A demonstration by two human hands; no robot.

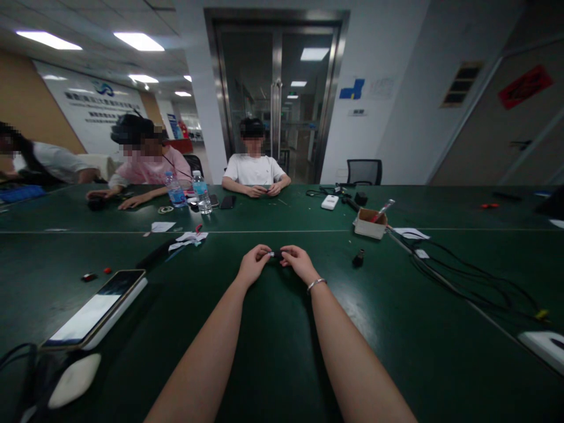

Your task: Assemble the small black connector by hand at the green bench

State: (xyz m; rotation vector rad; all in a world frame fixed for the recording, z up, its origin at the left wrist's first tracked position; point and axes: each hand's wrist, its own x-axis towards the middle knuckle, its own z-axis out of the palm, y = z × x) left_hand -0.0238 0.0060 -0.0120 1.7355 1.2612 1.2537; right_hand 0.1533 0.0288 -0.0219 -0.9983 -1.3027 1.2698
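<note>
Both my arms reach forward over the dark green table [282, 329]. My left hand [255, 262] is closed in a pinch on a small silvery piece [271, 254]. A small black piece [278, 254] sits against it, pinched by my right hand [299, 262], which has a bracelet [316, 285] at its wrist. The two pieces meet end to end between my fingertips; whether they are joined I cannot tell, nor exactly what they are. To the right, a small black part with a metallic tip [358, 258] lies on the table.
A small cardboard box [371, 224] stands right of my hands, near black cables [480, 270]. At left lie a phone on a white block [99, 308] and a white mouse-like object [74, 380]. Water bottles [202, 194] stand farther back. Several people [254, 170] sit beyond.
</note>
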